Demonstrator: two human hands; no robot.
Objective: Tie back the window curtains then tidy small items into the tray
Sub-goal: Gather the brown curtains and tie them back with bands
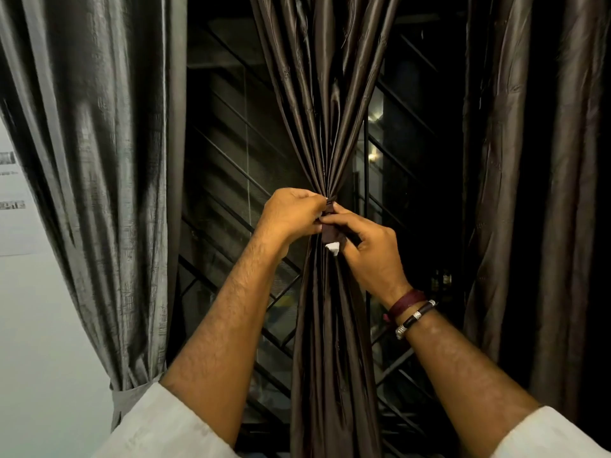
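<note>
At the middle of the window, the dark brown curtain [325,127] is gathered into one tight bunch, pinched to a narrow waist and flaring out again above and below it. A tieback band [329,231] of the same dark cloth wraps that waist, with a small white patch, perhaps a fastener or label, showing at its loose end. The left hand [292,214] has its fingers curled in against the bunch, pinching the band from the left; the right hand [367,246] pinches the band's hanging end between thumb and forefinger, its other fingers loosely bent.

The cloth looks thin, glossy and slippery, light for its length and wholly limp, so the folds would likely slide apart if the pinch eased. The best hold seems to be right at the waist, keeping the pleats squeezed while the band's ends are joined.

Behind the bunch, the window grille [231,180] shows dark diagonal bars. Toward the left edge of the window a grey curtain [99,160] hangs already cinched low by its own tie [127,395]. Along the right edge another dark curtain [535,193] hangs loose. No tray or small items are in view.
</note>
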